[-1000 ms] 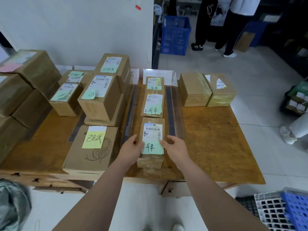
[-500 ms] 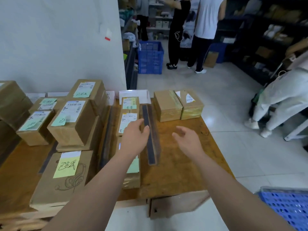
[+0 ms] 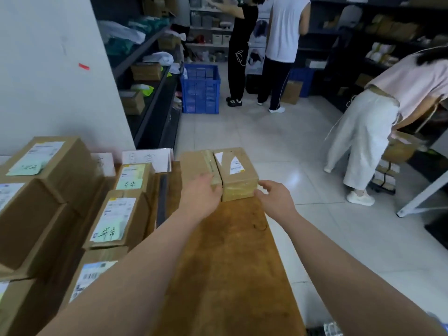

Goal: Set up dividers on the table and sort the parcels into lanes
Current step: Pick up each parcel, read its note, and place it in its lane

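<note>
Both hands, left (image 3: 202, 193) and right (image 3: 275, 197), spread apart, flank the labelled parcel (image 3: 236, 173), whose near-left corner is hidden.

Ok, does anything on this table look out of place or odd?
Two parcels at the table's far right sit outside the divider lanes, one with a torn-looking label and no coloured note.

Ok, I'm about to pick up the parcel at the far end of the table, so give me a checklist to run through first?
1. Left hand on the parcels: ok, it rests at their near edge.
2. Right hand gripping: not ok, open, beside the right parcel.
3. Which parcel is targeted: cannot tell; the left parcel touches the other.
4. Bare table in front: ok.
5. Label readable: not ok, blurred.
</note>
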Motion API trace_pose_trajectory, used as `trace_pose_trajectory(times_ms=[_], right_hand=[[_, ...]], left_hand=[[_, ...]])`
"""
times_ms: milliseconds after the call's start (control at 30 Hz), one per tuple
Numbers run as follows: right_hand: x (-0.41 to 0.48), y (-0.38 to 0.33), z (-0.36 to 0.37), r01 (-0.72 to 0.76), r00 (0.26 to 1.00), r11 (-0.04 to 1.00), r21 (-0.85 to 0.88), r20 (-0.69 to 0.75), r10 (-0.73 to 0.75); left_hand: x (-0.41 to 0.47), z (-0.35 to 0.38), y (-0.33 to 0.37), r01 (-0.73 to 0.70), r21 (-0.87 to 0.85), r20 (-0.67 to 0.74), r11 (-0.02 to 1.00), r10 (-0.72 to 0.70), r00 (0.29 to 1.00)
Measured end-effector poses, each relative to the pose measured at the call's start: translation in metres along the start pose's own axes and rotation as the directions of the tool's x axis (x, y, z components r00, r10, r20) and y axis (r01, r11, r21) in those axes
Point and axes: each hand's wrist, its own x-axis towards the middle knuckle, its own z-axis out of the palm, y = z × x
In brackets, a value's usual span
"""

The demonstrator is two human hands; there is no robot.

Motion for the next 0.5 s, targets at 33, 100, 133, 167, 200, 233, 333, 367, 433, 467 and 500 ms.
trace_pose_trajectory(times_ms=[33,100,133,167,200,233,333,367,433,467,500], right_hand=[[0.016,0.007,-0.005,0.000,1.000,1.000,0.007,0.009,0.000],[0.045,0.020,-0.012,-0.007,0.999,1.000,0.006,0.033,0.006],[0.059,0.025,-0.014,-0.012,0.999,1.000,-0.002,0.053,0.012],[0.073,0.031,-0.014,-0.022,0.997,1.000,-0.009,0.078,0.023],[0.086,0.036,-0.013,-0.033,0.994,0.999,-0.013,0.104,0.035],[0.098,0.041,-0.011,-0.046,0.991,0.999,-0.010,0.128,0.047],[0.128,0.053,0.000,-0.087,0.978,0.996,0.013,0.191,0.083],[0.137,0.055,0.003,-0.099,0.974,0.995,0.022,0.205,0.093],[0.152,0.059,0.010,-0.114,0.970,0.993,0.045,0.221,0.101],[0.158,0.060,0.014,-0.127,0.968,0.990,0.062,0.224,0.110],[0.164,0.061,0.017,-0.148,0.966,0.986,0.082,0.227,0.126]], left_hand=[[0.014,0.008,0.006,0.005,0.017,0.009,1.000,-0.005,1.000],[0.039,0.024,0.015,0.022,0.039,0.037,0.999,-0.024,0.999],[0.050,0.031,0.018,0.029,0.046,0.055,0.999,-0.032,0.998],[0.062,0.039,0.019,0.038,0.055,0.070,0.998,-0.042,0.997],[0.073,0.047,0.018,0.046,0.070,0.084,0.996,-0.052,0.995],[0.084,0.055,0.016,0.051,0.090,0.097,0.995,-0.059,0.994],[0.115,0.077,0.006,0.039,0.180,0.147,0.983,-0.066,0.987],[0.124,0.083,0.003,0.032,0.213,0.167,0.977,-0.069,0.983],[0.140,0.094,-0.004,0.020,0.269,0.207,0.963,-0.078,0.975],[0.147,0.098,-0.007,0.014,0.297,0.235,0.955,-0.087,0.968],[0.153,0.103,-0.009,0.007,0.323,0.262,0.946,-0.096,0.960]])
